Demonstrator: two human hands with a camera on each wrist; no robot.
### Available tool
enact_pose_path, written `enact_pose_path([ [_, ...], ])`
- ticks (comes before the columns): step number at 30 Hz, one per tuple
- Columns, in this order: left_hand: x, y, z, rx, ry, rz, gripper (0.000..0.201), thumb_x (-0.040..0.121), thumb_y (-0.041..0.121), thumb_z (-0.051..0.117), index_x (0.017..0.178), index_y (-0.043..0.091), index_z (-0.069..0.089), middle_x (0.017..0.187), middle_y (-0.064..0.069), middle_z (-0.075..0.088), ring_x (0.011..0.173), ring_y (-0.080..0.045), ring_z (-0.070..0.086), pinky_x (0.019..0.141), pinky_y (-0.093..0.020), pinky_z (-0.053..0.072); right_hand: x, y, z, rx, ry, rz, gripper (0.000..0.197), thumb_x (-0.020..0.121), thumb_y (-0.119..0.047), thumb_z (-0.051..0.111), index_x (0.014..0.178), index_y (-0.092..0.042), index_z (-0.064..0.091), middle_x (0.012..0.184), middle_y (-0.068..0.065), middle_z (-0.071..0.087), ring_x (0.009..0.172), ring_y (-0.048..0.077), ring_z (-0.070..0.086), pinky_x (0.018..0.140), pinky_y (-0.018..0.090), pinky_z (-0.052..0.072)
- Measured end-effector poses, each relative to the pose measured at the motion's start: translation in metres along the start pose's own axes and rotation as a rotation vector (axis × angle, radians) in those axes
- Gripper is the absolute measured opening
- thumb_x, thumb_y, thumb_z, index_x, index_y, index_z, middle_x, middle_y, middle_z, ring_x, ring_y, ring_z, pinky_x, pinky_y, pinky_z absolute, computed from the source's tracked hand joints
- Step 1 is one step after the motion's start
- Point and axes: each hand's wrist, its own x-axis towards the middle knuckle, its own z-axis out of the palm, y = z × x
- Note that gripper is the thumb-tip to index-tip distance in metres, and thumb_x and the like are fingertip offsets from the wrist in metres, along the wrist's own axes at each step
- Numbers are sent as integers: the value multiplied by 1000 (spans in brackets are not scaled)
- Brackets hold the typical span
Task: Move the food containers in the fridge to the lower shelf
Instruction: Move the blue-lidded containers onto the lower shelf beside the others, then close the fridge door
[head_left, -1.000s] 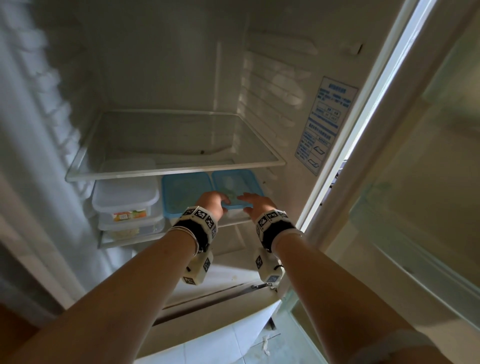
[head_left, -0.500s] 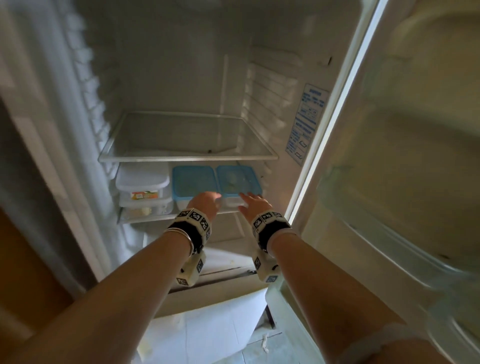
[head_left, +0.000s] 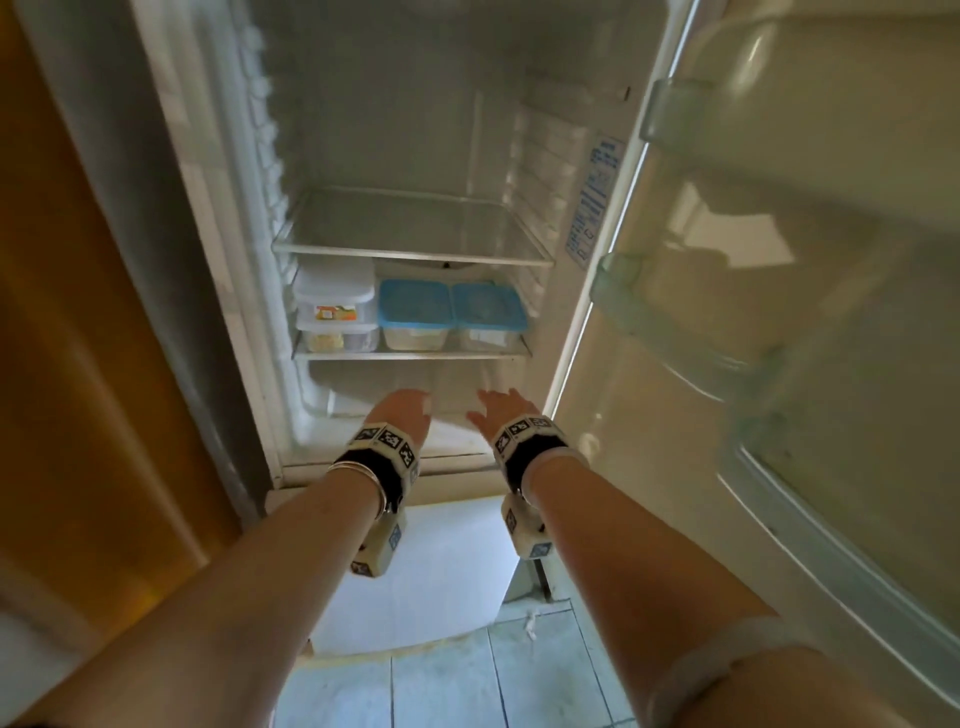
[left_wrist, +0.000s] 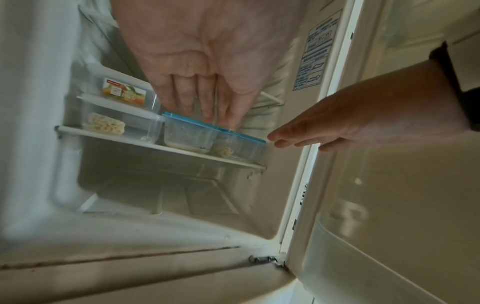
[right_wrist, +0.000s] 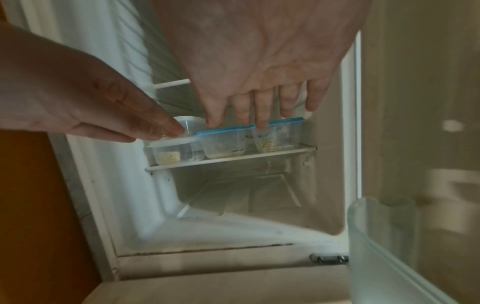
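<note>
Now | hands (head_left: 452, 413) withdrawn below lower shelf (head_left: 410, 356) | containers (head_left: 413, 314) unmoved

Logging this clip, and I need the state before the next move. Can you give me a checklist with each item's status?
1. Upper shelf holds no containers: ok.
2. Blue-lid boxes sit side by side on the lower shelf: ok.
3. Clear boxes are stacked at its left end: ok.
4. Left hand is open and holds nothing: ok.
5. Right hand is open and holds nothing: ok.
6. Lids fully sealed: cannot tell.
</note>
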Motion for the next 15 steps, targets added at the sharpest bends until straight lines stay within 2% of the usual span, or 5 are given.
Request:
enact_pose_path([
  [7, -67, -17, 10, 6, -44, 26, 46, 98, 17, 37, 143, 16, 38, 153, -4, 36, 141, -20, 33, 116, -30, 24, -71, -9, 29, 14, -16, 81, 56, 99, -42, 31, 149, -19, 22, 157, -2, 25, 148, 25, 12, 119, 43, 16],
  [11, -110, -34, 20, -14, -59, 47, 43, 96, 17, 39, 138, 16, 45, 144, -8, 47, 132, -24, 45, 110, -32, 33, -119, -18, 55, 17, 25, 129, 54, 98, -42, 33, 146, -18, 29, 153, -1, 33, 145, 26, 20, 117, 42, 21],
  [13, -133, -40, 25, -13, -69, 51, 42, 96, 18, 39, 138, 18, 45, 145, -7, 47, 132, -25, 46, 110, -34, 34, -147, -23, 68, 47, 31, 161, 54, 98, -41, 33, 148, -19, 26, 156, 0, 28, 146, 25, 17, 119, 41, 19],
  [15, -155, -44, 30, -11, -98, 75, 43, 97, 19, 38, 140, 17, 42, 149, -6, 42, 136, -24, 41, 113, -34, 30, -174, -27, 78, 73, -1, 201, 55, 99, -41, 31, 149, -20, 22, 158, -1, 21, 148, 24, 12, 120, 41, 14],
])
